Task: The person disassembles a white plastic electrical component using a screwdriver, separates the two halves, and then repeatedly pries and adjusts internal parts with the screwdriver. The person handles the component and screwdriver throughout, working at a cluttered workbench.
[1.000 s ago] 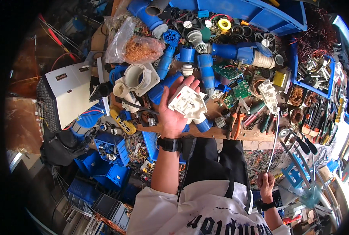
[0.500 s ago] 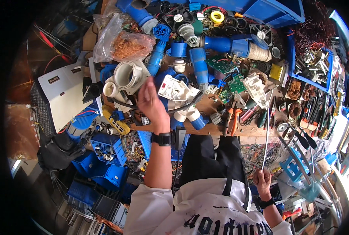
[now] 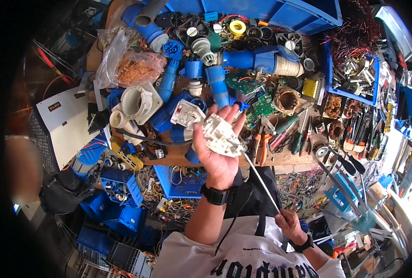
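My left hand (image 3: 216, 162) is turned palm up over the near edge of the workbench, fingers stretched out behind a white moulded plastic part (image 3: 222, 135) that rests on it. Low at the right, my right hand (image 3: 290, 224) is closed around the lower end of a long thin metal rod (image 3: 262, 182). The rod slants up to the left, its upper end reaching the lower edge of the plastic part. Just left of my left fingers lies another white plastic housing (image 3: 186, 114), among blue connectors (image 3: 216, 83). Green circuit boards (image 3: 263, 104) lie to the right.
Orange-handled pliers (image 3: 261, 147) and several screwdrivers lie along the bench (image 3: 280, 160) on the right. A blue crate (image 3: 376, 88) of metal pieces stands at the far right. A large white socket housing (image 3: 136, 104) is at left. Blue bins (image 3: 122, 209) stand below.
My left hand has moved right and turned palm up. The white moulded part has come from the right of the bench onto it. The rod now slants left; my right hand has shifted left.
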Tool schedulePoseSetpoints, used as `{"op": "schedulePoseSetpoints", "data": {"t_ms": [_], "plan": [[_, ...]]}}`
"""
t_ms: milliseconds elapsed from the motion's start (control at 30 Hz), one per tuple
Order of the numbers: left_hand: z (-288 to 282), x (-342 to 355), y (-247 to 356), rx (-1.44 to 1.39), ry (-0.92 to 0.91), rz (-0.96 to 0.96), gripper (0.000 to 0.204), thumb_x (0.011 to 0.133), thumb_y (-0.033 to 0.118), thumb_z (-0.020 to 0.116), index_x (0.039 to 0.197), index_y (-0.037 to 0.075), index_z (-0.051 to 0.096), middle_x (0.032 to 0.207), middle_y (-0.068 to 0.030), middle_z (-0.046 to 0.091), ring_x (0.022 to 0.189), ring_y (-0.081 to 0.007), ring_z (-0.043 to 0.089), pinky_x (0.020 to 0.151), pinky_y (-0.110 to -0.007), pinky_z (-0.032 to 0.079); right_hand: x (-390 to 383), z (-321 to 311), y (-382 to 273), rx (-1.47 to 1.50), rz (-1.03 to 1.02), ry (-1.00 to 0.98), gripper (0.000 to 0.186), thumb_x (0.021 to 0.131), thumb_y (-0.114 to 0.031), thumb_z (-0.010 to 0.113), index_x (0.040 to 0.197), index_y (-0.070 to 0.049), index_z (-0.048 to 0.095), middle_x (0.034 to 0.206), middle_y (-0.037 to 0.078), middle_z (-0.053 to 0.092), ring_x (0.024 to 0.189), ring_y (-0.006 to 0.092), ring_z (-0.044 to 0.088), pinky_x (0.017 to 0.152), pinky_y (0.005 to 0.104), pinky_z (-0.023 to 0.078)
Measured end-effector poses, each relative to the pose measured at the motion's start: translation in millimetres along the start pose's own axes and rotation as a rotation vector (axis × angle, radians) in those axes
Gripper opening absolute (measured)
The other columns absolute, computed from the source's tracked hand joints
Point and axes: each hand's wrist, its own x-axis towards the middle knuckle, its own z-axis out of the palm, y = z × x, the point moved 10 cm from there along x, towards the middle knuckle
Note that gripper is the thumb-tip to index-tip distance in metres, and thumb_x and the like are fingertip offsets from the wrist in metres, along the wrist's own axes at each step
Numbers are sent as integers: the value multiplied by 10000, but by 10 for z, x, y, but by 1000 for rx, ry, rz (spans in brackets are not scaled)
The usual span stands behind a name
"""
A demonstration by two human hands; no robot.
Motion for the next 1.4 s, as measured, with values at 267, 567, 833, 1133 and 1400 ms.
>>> {"op": "schedulePoseSetpoints", "data": {"t_ms": [267,567,833,1133,1400], "plan": [[22,-56,293,-147,53,-45,471,910,438,488,1147,39,564,1085,-106,597,1057,-269,555,1024,-521,350,32,-150,-509,-340,-116,145,269,852,-143,614,685,-2,457,547,200,437,485,393,423,431,387,328],[29,104,504,-87,32,-57,266,937,320,508,1019,95,625,1000,-62,625,945,-222,607,820,-463,499,-33,-114,-448,-228,-125,71,284,863,-169,609,677,-14,461,527,182,405,447,336,369,428,374,318],[20,161,418,-250,34,-283,216,912,271,541,1006,92,617,1003,-74,619,952,-243,589,840,-450,479,-84,-290,-760,-480,-252,248,181,776,-104,665,689,-17,531,569,137,473,471,293,496,442,361,355],[3,175,578,-273,71,-228,257,900,228,533,1067,44,602,1095,-129,608,1074,-275,551,985,-475,396,-121,-570,-661,-397,-280,338,211,770,-126,681,685,-4,531,570,105,434,478,238,439,465,330,357],[-17,-261,489,-45,47,-259,376,842,123,502,1205,22,500,1209,-154,554,1179,-309,497,1027,-516,363,-260,-771,-985,-1,-160,390,140,834,-118,619,903,-3,581,605,-35,402,558,53,342,494,233,305]]}}
